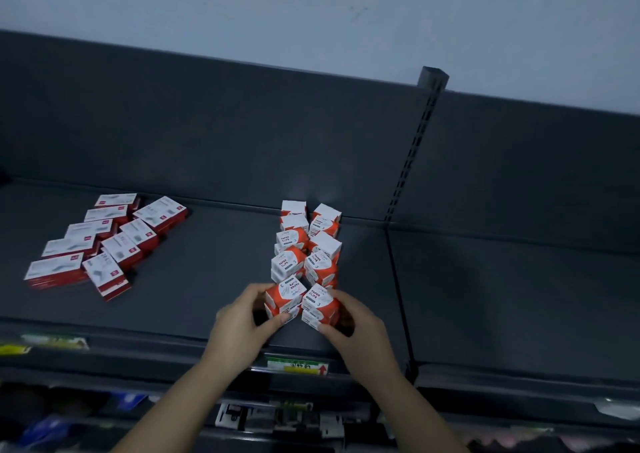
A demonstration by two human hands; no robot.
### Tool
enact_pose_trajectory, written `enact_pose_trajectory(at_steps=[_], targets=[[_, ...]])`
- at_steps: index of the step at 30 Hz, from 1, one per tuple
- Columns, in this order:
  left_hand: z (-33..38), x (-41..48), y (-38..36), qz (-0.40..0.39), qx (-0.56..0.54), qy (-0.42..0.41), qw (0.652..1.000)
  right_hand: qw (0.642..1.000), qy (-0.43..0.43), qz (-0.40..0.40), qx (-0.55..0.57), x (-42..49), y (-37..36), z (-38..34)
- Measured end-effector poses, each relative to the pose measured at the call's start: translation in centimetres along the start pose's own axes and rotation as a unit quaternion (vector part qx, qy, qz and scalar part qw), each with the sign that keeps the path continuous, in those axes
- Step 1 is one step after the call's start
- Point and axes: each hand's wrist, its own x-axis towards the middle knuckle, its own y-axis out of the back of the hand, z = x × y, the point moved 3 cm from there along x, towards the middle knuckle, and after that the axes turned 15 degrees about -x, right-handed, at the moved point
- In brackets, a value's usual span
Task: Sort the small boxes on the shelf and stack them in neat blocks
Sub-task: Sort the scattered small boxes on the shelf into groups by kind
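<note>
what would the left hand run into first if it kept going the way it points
The front-left paper clip stack, which the left hand grips. Beyond it, probably the front-right stack that the right hand holds, though depth is unclear.

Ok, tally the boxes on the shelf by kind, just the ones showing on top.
flat boxes: 9
paper clip boxes: about 10
Total: about 19 tops showing; lower layers are hidden, so the real count may be higher.

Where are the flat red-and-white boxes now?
Head view: the flat boxes lie left on the shelf, well apart from the paper clip boxes at centre.
</note>
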Motion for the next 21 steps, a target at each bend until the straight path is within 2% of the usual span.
enact_pose_trajectory(at_steps=[4,21], targets=[[-0.3,1.3,-0.1,-0.001,0.043,0.012,0.999,0.999,0.014,0.020,-0.024,0.9,-0.8,0.2],[-0.4,2.4,-0.9,0.012,0.044,0.030,0.999,0.993,0.048,0.032,-0.099,2.9,-1.3,1.3]])
